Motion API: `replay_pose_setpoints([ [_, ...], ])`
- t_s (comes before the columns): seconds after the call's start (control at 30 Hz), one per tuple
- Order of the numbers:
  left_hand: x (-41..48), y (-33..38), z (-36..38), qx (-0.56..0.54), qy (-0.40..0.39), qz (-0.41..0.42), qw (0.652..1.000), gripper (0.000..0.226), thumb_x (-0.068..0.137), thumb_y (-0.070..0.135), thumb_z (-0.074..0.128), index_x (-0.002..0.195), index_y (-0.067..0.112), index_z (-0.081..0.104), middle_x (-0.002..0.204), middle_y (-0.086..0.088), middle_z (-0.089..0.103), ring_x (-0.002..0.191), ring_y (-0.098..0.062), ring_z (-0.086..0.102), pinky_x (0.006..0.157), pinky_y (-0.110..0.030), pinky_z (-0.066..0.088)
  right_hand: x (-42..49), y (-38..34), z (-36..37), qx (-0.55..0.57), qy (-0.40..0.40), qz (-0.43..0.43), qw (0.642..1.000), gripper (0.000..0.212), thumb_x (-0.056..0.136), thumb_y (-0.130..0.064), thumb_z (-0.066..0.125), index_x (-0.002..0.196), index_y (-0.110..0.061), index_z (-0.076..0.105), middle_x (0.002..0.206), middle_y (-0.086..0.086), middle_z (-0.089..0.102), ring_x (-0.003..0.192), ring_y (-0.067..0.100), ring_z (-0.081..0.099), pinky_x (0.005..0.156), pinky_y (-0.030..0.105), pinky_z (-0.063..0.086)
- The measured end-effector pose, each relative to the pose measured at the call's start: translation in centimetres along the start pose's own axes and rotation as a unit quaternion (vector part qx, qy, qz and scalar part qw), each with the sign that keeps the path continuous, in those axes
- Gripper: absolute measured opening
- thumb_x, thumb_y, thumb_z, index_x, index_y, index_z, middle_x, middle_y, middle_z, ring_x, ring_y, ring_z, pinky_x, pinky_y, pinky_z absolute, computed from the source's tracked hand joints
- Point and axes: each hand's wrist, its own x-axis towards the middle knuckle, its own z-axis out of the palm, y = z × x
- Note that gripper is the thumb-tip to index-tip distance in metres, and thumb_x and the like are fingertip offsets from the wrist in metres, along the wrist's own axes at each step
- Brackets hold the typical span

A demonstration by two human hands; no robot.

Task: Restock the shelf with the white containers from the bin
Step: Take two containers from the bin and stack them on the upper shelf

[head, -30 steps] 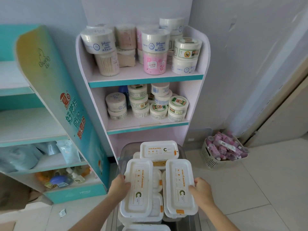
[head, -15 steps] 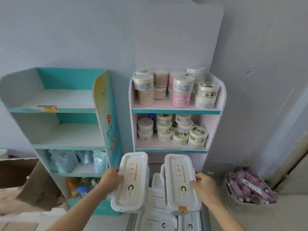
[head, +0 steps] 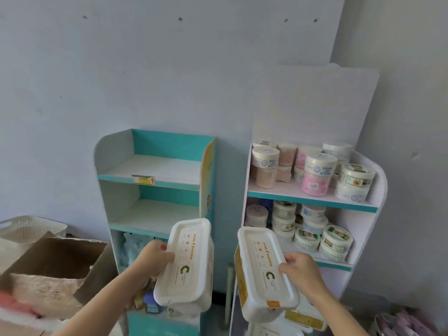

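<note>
My left hand (head: 151,257) grips a white rectangular container (head: 185,265) by its left edge, held in the air in front of the teal shelf unit (head: 148,178). My right hand (head: 301,271) grips a second white container (head: 265,275) by its right edge, in front of the white shelf unit (head: 373,209). Both containers show orange print and a green C on the lid. The teal unit's top two shelves are bare. The bin (head: 229,282) shows only as a grey edge low in the middle, with more white containers (head: 271,329) below my right hand.
Round tubs (head: 315,180) fill the white unit's two shelves. A brown cardboard box (head: 58,260) and a white basket (head: 29,229) sit at the left. A basket of pink items (head: 407,322) is at the lower right corner. Soft packs fill the teal unit's lower shelves.
Both hands have lifted a container each out of the bin and raised them. My view has swung up and left, bringing the teal unit's bare shelves toward the middle.
</note>
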Motion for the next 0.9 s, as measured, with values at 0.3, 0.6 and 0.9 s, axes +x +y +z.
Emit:
replay_pose_setpoints([
  [0.3, 4.8, -1.7, -13.2, -0.023, 0.018, 0.037, 0.999, 0.013, 0.090, 0.012, 0.058, 0.077, 0.013, 0.056, 0.081, -0.004, 0.065, 0.085, -0.025, 0.067, 0.057, -0.027, 0.051, 1.0, -10.7, 7.7, -0.033, 0.011, -0.039, 0.999, 0.012, 0.078, -0.005, 0.062, 0.087, -0.006, 0.069, 0.084, 0.004, 0.070, 0.079, 0.016, 0.067, 0.061, 0.025, 0.052],
  [0.6, 10.7, -0.3, -23.7, -0.097, 0.044, 0.064, 0.992, 0.004, 0.089, 0.003, 0.056, 0.085, 0.003, 0.056, 0.088, -0.014, 0.067, 0.076, -0.026, 0.066, 0.053, -0.032, 0.051, 4.8, -21.4, 12.7, -0.089, 0.007, -0.073, 0.993, 0.014, 0.077, -0.009, 0.062, 0.088, -0.001, 0.067, 0.086, 0.007, 0.069, 0.074, 0.013, 0.063, 0.060, 0.024, 0.050],
  [0.9, 17.0, 5.1, -27.4, -0.127, 0.083, 0.080, 0.985, 0.014, 0.087, -0.001, 0.051, 0.099, -0.007, 0.055, 0.083, -0.017, 0.063, 0.066, -0.028, 0.063, 0.050, -0.031, 0.053, 11.7, -29.2, 13.1, -0.064, 0.017, -0.115, 0.991, 0.016, 0.078, -0.007, 0.061, 0.091, -0.001, 0.068, 0.092, 0.010, 0.071, 0.080, 0.019, 0.068, 0.063, 0.028, 0.053],
])
